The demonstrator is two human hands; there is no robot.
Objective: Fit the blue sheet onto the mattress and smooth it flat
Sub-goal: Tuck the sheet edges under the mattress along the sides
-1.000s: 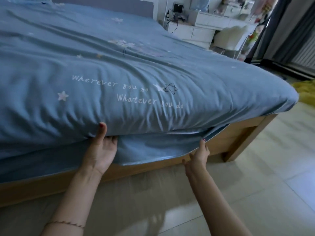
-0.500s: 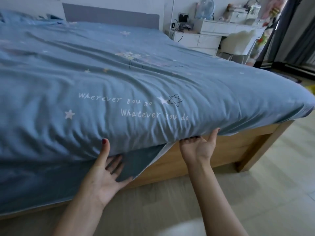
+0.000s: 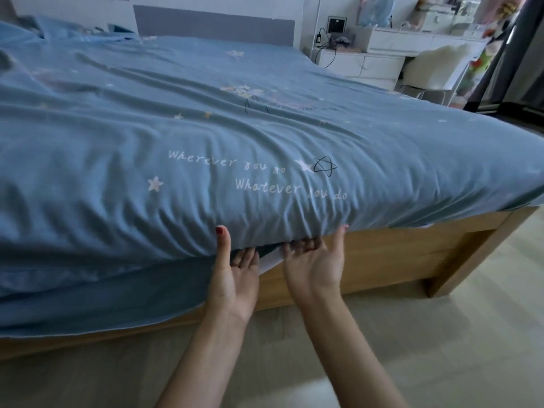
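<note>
Under the mattress edge, both hands' fingers [image 3: 245, 257] slide palm-up, straight and slightly spread, the blue sheet [image 3: 265, 136] draped above them.

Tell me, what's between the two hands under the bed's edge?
In the head view, between the left hand and right hand, a pale underside flap of the star-printed blue sheet hangs over the light wooden bed frame.

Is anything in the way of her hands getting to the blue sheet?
No. The left hand and right hand are already at the blue sheet, palms up, fingers reaching under its lower edge above the wooden bed frame. Nothing visible is between them.
</note>
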